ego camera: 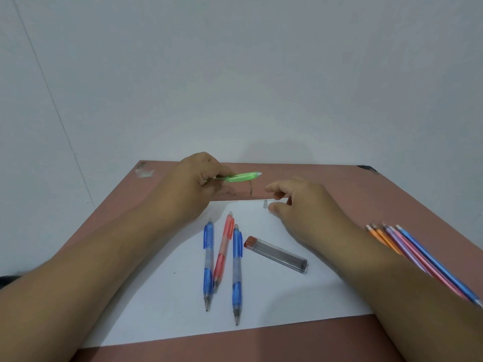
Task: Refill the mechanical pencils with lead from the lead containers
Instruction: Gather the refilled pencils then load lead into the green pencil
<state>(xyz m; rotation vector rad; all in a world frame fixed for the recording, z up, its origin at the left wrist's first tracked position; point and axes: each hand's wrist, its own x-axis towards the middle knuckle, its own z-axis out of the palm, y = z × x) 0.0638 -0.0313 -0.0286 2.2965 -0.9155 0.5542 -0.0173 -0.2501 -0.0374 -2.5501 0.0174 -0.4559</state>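
A flat reddish-brown table (pixel 339 184) with scuffed far corners fills the lower view, and a plain white sheet of paper (pixel 274 296) lies on it, its edges partly covered by both forearms. On the paper lie three mechanical pencils with translucent plastic barrels and clear grips, tips toward the viewer: a blue pencil (pixel 208 262) on the left, a red pencil (pixel 222 250) slanting across just beside it, and a second blue pencil (pixel 237 273) to the right. Near them rests the lead container (pixel 276 254), a clear rectangular tube with a brown cap, dark leads showing inside. At the table's right edge a bundle of thin pastel pencils (pixel 418 257) is partly hidden behind the right forearm. The left hand (pixel 193 178) grips a green pencil (pixel 239 177) in curled fingers, holding it roughly level above the table's far side, its far end pointing right. The right hand (pixel 295 202) hovers with fingers loosely curled, holding nothing that can be made out. Just beside its fingertips stands a tiny grey piece (pixel 265 204), too small to identify.
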